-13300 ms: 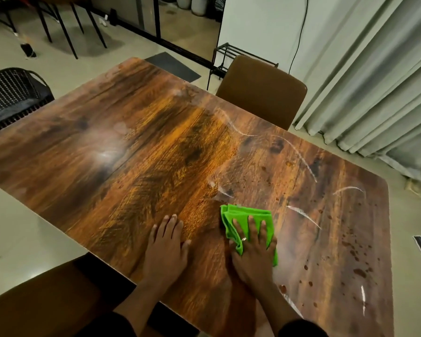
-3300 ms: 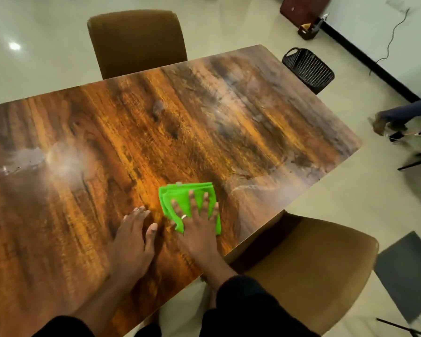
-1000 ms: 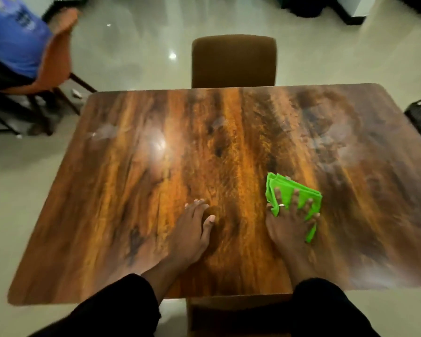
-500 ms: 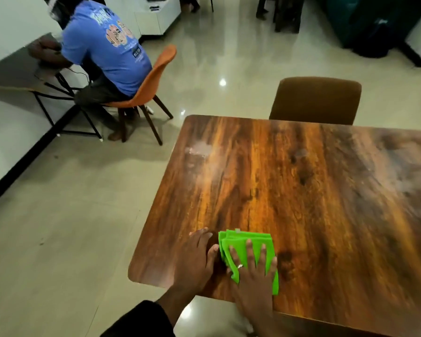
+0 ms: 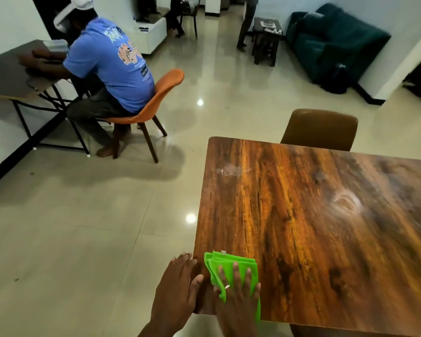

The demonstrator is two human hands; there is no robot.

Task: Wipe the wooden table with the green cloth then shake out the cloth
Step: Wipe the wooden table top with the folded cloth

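1. Wiping looks well along: the worktop [image 5: 326,227] shows a glossy sheen, though a pale smudge [image 5: 228,171] near its far left corner and a ring mark [image 5: 345,203] remain; shaking out is not yet done.
2. Folded flat, the green cloth [image 5: 231,266] lies at the near left corner.
3. Right hand [image 5: 238,297] presses on the cloth, fingers [image 5: 236,271] spread flat, not gripping.
4. Left hand [image 5: 177,288] rests open at the worktop's left edge, just beside the cloth.

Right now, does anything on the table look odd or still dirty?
Yes. A whitish smear sits near the table's far left corner, and a pale ring mark shows mid-table. Both look unwiped; the cloth is at the near corner.
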